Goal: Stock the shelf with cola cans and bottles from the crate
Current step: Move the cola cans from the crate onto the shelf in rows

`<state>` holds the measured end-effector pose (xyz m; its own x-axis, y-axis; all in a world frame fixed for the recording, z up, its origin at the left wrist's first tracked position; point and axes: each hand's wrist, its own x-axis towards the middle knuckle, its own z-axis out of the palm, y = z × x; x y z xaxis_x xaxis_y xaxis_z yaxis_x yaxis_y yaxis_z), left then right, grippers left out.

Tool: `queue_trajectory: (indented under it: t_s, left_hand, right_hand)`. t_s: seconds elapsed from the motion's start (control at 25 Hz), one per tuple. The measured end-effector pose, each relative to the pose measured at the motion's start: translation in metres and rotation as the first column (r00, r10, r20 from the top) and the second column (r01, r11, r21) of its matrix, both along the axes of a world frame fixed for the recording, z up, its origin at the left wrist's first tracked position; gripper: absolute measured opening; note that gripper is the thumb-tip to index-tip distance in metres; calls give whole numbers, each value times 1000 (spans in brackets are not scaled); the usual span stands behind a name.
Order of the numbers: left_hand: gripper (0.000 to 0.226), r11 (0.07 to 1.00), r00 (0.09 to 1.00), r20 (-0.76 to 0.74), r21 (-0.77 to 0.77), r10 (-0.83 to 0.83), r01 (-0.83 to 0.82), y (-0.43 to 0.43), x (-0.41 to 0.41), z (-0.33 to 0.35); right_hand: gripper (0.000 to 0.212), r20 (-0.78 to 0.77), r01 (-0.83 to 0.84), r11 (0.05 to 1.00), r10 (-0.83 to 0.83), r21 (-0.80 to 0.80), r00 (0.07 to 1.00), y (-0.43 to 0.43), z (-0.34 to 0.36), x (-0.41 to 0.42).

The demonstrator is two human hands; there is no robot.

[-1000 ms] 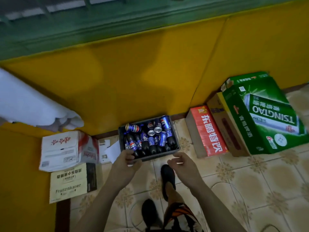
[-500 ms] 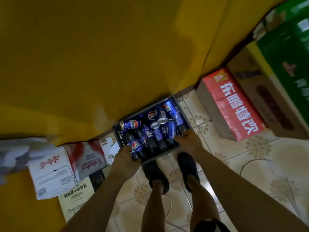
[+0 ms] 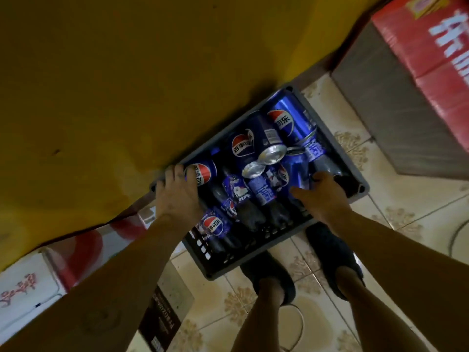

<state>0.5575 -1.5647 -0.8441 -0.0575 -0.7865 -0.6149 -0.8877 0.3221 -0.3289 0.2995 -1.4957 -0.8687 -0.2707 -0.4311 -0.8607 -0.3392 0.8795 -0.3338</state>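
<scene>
wall (image 3: 114, 85): yellow panels fill the top and left of the view, with a seam running down toward the crate's far right corner. The light is dim.
floor (image 3: 411, 217): pale glossy tiles with a brown floral pattern at the corners.
red carton (image 3: 426, 47): top right, on the floor by the wall, white characters on top and a grey-brown side facing the crate. It stands apart from the crate, with a strip of tile between.
white-and-red carton (image 3: 30, 280): lower left against the wall, near the crate's left side, partly hidden by the left forearm.
crate (image 3: 253, 250): the task's thing. Dark grey plastic with slotted walls, on the floor with its far edge at the wall base, between the two cartons. It is full of drinks.
dark carton (image 3: 162, 318): lies flat on the floor beside the crate's near left corner, under the left forearm.
obstruction: both forearms cross the crate's near half and cover part of the load.
shoes (image 3: 330, 250): black pair, toes just at the crate's near edge.
left grip (image 3: 177, 196): on the crate's left rim by the far corner, fingers bent down over the rim, clamped on the crate, just beside a can.
right grip (image 3: 322, 196): palm down over the crate's right side, thumb out to the left. Fingertips hidden, so I can't tell whether it's apart or closed.
bottles (image 3: 238, 196): dark cola, blue labels, lying in the crate.
cans (image 3: 286, 118): blue, lying on top of the bottles, some silver ends showing.
</scene>
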Motion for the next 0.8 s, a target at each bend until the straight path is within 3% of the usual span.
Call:
queue_trajectory:
  t_s: [0.12, 0.32, 0.4, 0.48, 0.52, 0.6, 0.68, 0.8]
  left_hand:
    - [93, 996, 998, 9, -49, -67, 68, -13, 13, -39]
    - [87, 984, 991, 67, -122, -120, 127, -18, 15, -66]
    - [84, 995, 996, 58, -81, -60, 65, -22, 11, -61]
    - [85, 983, 983, -6, 10, 186, -186, -25, 14, -59]
    - [89, 912, 911, -69, 97, 407, -400, -26, 16, -55]
    - [91, 642, 611, -203, 317, 765, -698, -19, 14, -37]
    - [81, 480, 394, -275, 470, 877, -741, 0, 3, -6]
    - [67, 192, 27, -250, 670, 968, -717, 39, -22, 59]
  right_hand:
    - [73, -82, 46, 997, -51, -65, 995, 4, -31, 16]
    - [70, -209, 21, 983, -60, -183, 976, 9, -59, 33]
    - [73, -245, 31, 982, -77, -187, 966, 6, -58, 30]
    - [78, -241, 12, 995, -35, -100, 970, 5, -55, 27]
    - [77, -187, 54, 998, -61, -40, 980, 7, -50, 25]
    - [63, 112, 287, 954, -296, 91, 949, 16, -35, 17]
    - [52, 367, 370, 891, -447, 263, 816, 33, -3, 9]
    - [58, 515, 426, 849, -528, 313, 675, 60, 63, 7]
